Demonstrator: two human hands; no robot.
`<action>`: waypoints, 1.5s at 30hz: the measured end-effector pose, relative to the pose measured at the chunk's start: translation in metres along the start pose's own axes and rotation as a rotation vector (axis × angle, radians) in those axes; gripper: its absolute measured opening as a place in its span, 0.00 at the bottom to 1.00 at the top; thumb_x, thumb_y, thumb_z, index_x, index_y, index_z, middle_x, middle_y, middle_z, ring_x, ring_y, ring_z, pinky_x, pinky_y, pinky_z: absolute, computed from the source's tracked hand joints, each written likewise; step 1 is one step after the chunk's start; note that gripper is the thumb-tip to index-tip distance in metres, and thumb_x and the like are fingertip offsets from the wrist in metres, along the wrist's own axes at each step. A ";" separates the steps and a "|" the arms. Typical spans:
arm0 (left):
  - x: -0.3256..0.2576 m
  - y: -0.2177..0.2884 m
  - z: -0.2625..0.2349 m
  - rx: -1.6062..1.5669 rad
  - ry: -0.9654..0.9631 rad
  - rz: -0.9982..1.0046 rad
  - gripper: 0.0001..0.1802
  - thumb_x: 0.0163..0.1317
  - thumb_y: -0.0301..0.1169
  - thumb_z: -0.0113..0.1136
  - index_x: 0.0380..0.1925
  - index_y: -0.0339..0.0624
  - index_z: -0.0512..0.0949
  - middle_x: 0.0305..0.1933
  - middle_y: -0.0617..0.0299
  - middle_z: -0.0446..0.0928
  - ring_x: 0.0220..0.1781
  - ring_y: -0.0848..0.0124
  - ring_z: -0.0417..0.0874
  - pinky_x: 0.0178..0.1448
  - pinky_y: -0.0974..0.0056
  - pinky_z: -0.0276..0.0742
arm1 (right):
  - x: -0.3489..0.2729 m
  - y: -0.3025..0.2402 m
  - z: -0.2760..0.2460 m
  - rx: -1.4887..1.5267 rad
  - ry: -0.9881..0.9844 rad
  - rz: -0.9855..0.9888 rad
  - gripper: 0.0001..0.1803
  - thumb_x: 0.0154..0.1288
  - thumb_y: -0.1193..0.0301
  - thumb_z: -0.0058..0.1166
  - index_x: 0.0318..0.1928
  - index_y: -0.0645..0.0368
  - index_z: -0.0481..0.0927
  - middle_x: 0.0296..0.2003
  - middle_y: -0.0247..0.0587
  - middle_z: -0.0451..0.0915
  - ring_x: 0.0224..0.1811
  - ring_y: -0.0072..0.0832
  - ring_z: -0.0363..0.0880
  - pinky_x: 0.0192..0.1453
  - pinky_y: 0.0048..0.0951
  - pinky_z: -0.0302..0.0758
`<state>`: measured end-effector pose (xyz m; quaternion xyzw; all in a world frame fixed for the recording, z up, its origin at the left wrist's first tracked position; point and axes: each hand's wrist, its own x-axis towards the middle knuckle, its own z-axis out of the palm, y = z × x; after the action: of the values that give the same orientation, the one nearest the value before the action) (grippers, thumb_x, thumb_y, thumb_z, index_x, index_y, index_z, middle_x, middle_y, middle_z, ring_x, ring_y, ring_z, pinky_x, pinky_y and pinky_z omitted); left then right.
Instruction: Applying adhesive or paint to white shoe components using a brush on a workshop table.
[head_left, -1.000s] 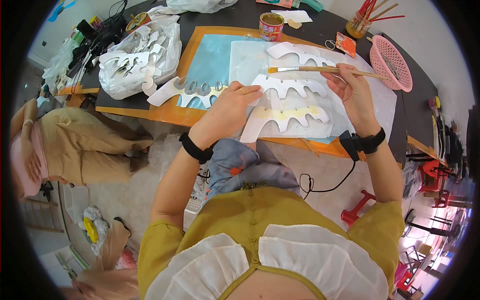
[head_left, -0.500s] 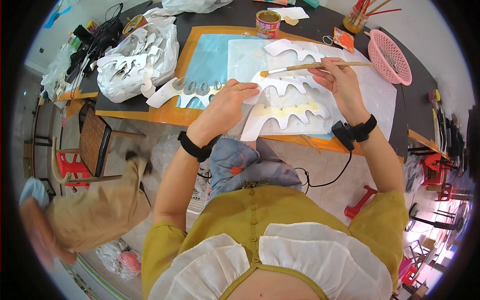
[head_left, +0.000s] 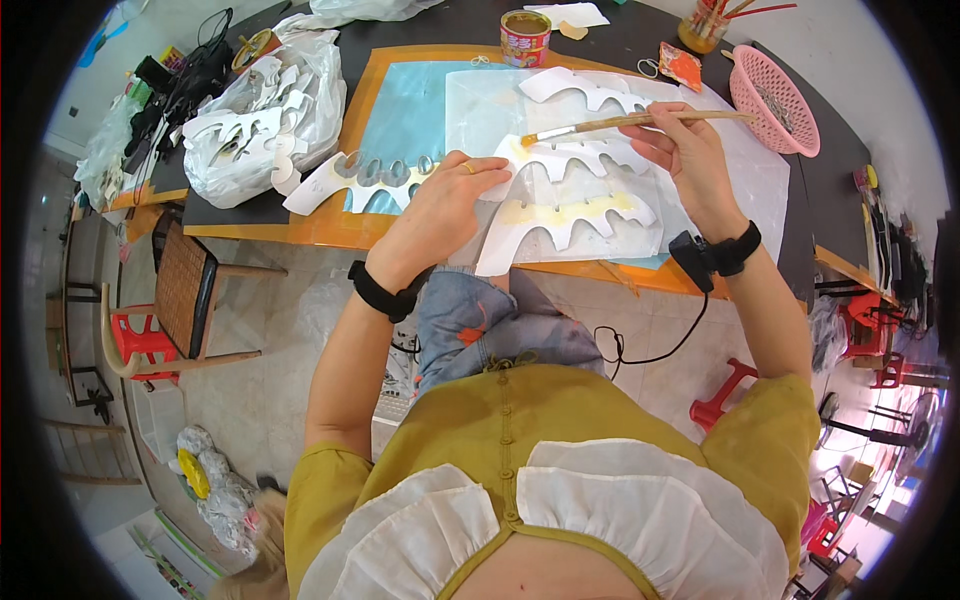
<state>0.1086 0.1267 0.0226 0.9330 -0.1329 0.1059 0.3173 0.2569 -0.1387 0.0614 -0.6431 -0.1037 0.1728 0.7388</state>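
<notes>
My right hand (head_left: 690, 165) grips a long wooden paintbrush (head_left: 625, 122) between thumb and fingers. Its bristles, coated yellow, touch the left end of a white scalloped cutout (head_left: 555, 160). At that same end, the fingers of my left hand (head_left: 450, 208) are closed on the cutout's edge; the fingertips are partly hidden. Nearer me lies a second white scalloped cutout (head_left: 570, 216) with a yellow smear along it. A third white scalloped cutout (head_left: 580, 90) lies farther off. Left of my left hand, another white cutout (head_left: 318, 188) carries several grey oval pieces (head_left: 374, 168).
A plastic bag (head_left: 330, 115) of white cutouts sits at left. An open tin (head_left: 525, 40) stands at the back, near a jar of brushes (head_left: 703, 28), an orange packet (head_left: 680, 66) and a pink basket (head_left: 772, 102). A cable hangs from my right wristband (head_left: 735, 250).
The brush tip has shifted slightly along the cutout's left end, where more yellow shows. My hands stay nearly in place. A person at the lower left has moved mostly out of view.
</notes>
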 end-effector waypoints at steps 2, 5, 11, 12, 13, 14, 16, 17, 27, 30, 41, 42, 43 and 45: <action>-0.001 -0.001 0.001 0.008 0.011 0.014 0.30 0.45 0.09 0.41 0.50 0.32 0.79 0.57 0.50 0.78 0.56 0.52 0.74 0.64 0.58 0.69 | 0.000 0.001 0.009 -0.004 -0.008 -0.018 0.08 0.72 0.70 0.51 0.45 0.62 0.73 0.46 0.49 0.81 0.50 0.36 0.84 0.50 0.27 0.83; 0.001 -0.001 0.002 -0.003 0.008 0.018 0.30 0.45 0.10 0.42 0.50 0.32 0.79 0.57 0.50 0.78 0.56 0.52 0.74 0.65 0.58 0.69 | -0.002 0.003 0.013 -0.031 -0.047 -0.073 0.07 0.71 0.72 0.51 0.45 0.62 0.73 0.47 0.49 0.81 0.50 0.35 0.83 0.51 0.29 0.84; -0.001 -0.002 0.001 0.000 -0.007 -0.004 0.30 0.45 0.10 0.42 0.50 0.32 0.79 0.58 0.50 0.77 0.56 0.53 0.74 0.64 0.58 0.69 | -0.027 -0.002 0.018 -0.177 -0.201 -0.200 0.05 0.69 0.75 0.53 0.42 0.64 0.75 0.48 0.49 0.80 0.51 0.31 0.81 0.50 0.29 0.85; -0.001 -0.002 0.001 -0.001 -0.006 -0.006 0.30 0.45 0.10 0.42 0.50 0.32 0.79 0.57 0.50 0.77 0.56 0.53 0.74 0.64 0.58 0.69 | -0.030 -0.004 0.017 -0.222 -0.231 -0.219 0.05 0.69 0.76 0.53 0.42 0.64 0.76 0.48 0.49 0.80 0.51 0.30 0.81 0.50 0.29 0.85; -0.001 -0.003 0.001 -0.002 -0.008 -0.007 0.30 0.45 0.10 0.42 0.50 0.32 0.79 0.57 0.50 0.77 0.56 0.53 0.74 0.64 0.58 0.69 | -0.029 -0.004 0.017 -0.221 -0.230 -0.217 0.05 0.69 0.76 0.53 0.42 0.64 0.76 0.48 0.49 0.80 0.51 0.30 0.81 0.50 0.29 0.85; -0.001 -0.004 0.001 0.015 -0.001 0.009 0.30 0.45 0.10 0.42 0.49 0.32 0.79 0.57 0.50 0.78 0.56 0.53 0.74 0.64 0.59 0.69 | -0.028 -0.004 0.017 -0.200 -0.233 -0.245 0.04 0.69 0.77 0.53 0.42 0.65 0.76 0.48 0.49 0.80 0.51 0.30 0.81 0.50 0.28 0.85; 0.001 -0.004 0.002 0.029 0.003 0.029 0.29 0.45 0.10 0.43 0.49 0.33 0.79 0.57 0.50 0.78 0.55 0.52 0.75 0.64 0.59 0.69 | -0.025 -0.003 0.017 -0.181 -0.229 -0.272 0.04 0.69 0.77 0.53 0.42 0.65 0.76 0.48 0.49 0.80 0.52 0.30 0.81 0.49 0.27 0.85; 0.001 -0.004 0.002 0.027 0.013 0.047 0.29 0.45 0.10 0.43 0.49 0.33 0.79 0.57 0.50 0.78 0.55 0.52 0.75 0.64 0.58 0.69 | -0.023 -0.001 0.020 -0.167 -0.230 -0.271 0.04 0.69 0.77 0.53 0.42 0.65 0.76 0.48 0.49 0.80 0.51 0.30 0.81 0.49 0.27 0.85; -0.001 -0.004 0.001 0.033 0.027 0.037 0.29 0.46 0.10 0.43 0.50 0.34 0.79 0.57 0.51 0.78 0.55 0.52 0.74 0.63 0.58 0.69 | -0.031 -0.011 0.006 -0.281 -0.248 -0.271 0.04 0.68 0.76 0.54 0.41 0.64 0.76 0.46 0.48 0.81 0.51 0.29 0.81 0.48 0.26 0.85; 0.001 -0.003 0.001 0.027 0.027 0.048 0.29 0.46 0.10 0.43 0.50 0.34 0.79 0.57 0.52 0.78 0.54 0.52 0.74 0.63 0.58 0.70 | -0.034 -0.013 0.001 -0.280 -0.205 -0.315 0.05 0.68 0.76 0.54 0.42 0.64 0.76 0.46 0.48 0.81 0.51 0.30 0.81 0.48 0.27 0.85; 0.002 -0.002 0.002 0.030 0.030 0.046 0.28 0.46 0.10 0.45 0.49 0.34 0.80 0.56 0.53 0.79 0.52 0.53 0.75 0.61 0.59 0.71 | -0.027 0.003 0.019 -0.192 -0.240 -0.281 0.05 0.68 0.76 0.53 0.42 0.63 0.76 0.47 0.50 0.81 0.50 0.30 0.81 0.47 0.26 0.85; 0.002 -0.002 0.002 0.036 0.031 0.047 0.28 0.46 0.10 0.45 0.49 0.34 0.80 0.56 0.53 0.79 0.52 0.53 0.75 0.61 0.59 0.71 | -0.030 0.001 0.018 -0.195 -0.246 -0.258 0.05 0.69 0.77 0.53 0.42 0.64 0.77 0.46 0.48 0.81 0.50 0.29 0.81 0.47 0.26 0.85; 0.001 -0.002 0.002 0.035 0.030 0.046 0.28 0.46 0.10 0.45 0.49 0.34 0.80 0.56 0.53 0.79 0.52 0.53 0.75 0.61 0.59 0.71 | -0.032 0.000 0.016 -0.195 -0.246 -0.257 0.05 0.69 0.77 0.53 0.42 0.64 0.77 0.46 0.48 0.81 0.50 0.29 0.81 0.47 0.26 0.85; 0.001 -0.003 0.003 0.029 0.026 0.031 0.28 0.46 0.10 0.45 0.49 0.34 0.80 0.56 0.54 0.79 0.51 0.53 0.75 0.61 0.59 0.71 | -0.035 -0.001 0.010 -0.224 -0.239 -0.283 0.04 0.68 0.74 0.55 0.41 0.61 0.76 0.47 0.51 0.81 0.50 0.30 0.82 0.45 0.25 0.85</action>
<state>0.1108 0.1276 0.0190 0.9338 -0.1418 0.1248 0.3038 0.2213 -0.1431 0.0667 -0.6752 -0.2985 0.1299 0.6619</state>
